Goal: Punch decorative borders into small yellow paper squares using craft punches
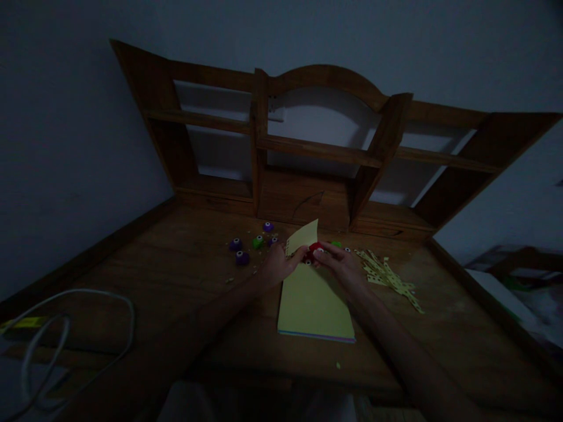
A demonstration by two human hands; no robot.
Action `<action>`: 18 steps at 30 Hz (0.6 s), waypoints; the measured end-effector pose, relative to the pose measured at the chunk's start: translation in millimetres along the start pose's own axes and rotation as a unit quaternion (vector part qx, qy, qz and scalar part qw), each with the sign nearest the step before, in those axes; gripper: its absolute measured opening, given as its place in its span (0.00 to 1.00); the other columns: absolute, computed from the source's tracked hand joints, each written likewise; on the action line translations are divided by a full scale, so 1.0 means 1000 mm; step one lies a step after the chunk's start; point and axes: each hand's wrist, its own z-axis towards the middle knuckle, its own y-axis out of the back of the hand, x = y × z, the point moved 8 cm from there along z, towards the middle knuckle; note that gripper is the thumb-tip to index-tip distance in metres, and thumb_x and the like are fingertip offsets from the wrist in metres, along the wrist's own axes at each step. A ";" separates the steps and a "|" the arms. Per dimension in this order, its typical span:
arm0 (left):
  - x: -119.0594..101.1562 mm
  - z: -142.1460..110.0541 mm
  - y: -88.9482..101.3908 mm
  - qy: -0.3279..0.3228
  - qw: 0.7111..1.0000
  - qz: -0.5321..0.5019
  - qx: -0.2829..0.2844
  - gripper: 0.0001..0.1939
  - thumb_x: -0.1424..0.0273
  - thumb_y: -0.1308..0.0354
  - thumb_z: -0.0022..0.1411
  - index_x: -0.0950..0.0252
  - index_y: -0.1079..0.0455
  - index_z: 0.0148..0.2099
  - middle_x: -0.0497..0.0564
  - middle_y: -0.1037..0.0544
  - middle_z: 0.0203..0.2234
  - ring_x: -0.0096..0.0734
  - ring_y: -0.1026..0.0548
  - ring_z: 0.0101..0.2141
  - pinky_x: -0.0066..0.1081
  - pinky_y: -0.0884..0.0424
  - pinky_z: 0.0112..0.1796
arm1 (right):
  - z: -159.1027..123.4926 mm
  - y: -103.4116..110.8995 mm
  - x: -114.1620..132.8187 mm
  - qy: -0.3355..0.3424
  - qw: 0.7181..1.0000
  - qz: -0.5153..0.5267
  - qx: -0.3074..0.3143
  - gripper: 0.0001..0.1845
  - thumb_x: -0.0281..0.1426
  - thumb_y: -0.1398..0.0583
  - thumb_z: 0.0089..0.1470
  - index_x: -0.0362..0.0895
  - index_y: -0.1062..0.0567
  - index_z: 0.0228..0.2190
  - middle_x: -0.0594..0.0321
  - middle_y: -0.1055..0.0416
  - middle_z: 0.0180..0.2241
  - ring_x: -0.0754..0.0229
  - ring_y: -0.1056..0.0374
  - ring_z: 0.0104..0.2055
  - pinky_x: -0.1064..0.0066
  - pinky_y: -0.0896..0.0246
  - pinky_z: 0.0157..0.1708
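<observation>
Fingers of the right hand (347, 271): curled around a red punch-like piece (315, 247) with a white button, gripping it above the top end of the pad.
Fingers of the left hand (276, 265): pinching the lower part of a raised yellow sheet (304, 235), thumb close against the red piece.
Raised sheet: small dark holes seem to run along its left edge; the rest looks whole.
Holed strips (389, 276): heaped right of the right hand, so a good share of punching appears done.
Yellow pad (314, 302): no holes show on its visible surface, so paper seems to remain; the amount cannot be told.
Purple pieces (241, 258) and green piece (258, 241): on the desk (185, 258), left of the hands, unheld.
</observation>
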 end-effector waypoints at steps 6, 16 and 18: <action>0.000 -0.001 -0.003 -0.003 1.000 0.022 0.022 0.16 0.62 0.46 0.61 0.66 0.29 0.47 0.54 0.21 0.40 0.36 0.23 0.41 0.32 0.28 0.43 | 0.000 -0.002 0.000 0.006 1.000 0.000 0.016 0.19 0.35 0.30 0.39 0.45 0.22 0.37 0.62 0.24 0.29 0.63 0.32 0.29 0.69 0.38 0.33; 0.004 0.000 -0.007 0.007 0.999 -0.023 0.030 0.15 0.63 0.46 0.60 0.67 0.29 0.46 0.54 0.21 0.39 0.35 0.23 0.38 0.31 0.27 0.40 | 0.001 -0.007 -0.005 -0.016 0.997 0.063 0.050 0.12 0.34 0.33 0.45 0.45 0.21 0.35 0.62 0.25 0.34 0.64 0.34 0.30 0.71 0.40 0.34; 0.003 0.000 -0.007 0.004 0.999 -0.033 0.030 0.15 0.64 0.45 0.60 0.67 0.29 0.46 0.55 0.21 0.38 0.34 0.23 0.38 0.30 0.27 0.39 | 0.002 -0.007 -0.007 -0.025 0.995 0.080 0.054 0.12 0.34 0.33 0.46 0.45 0.21 0.35 0.61 0.25 0.34 0.64 0.33 0.31 0.71 0.39 0.34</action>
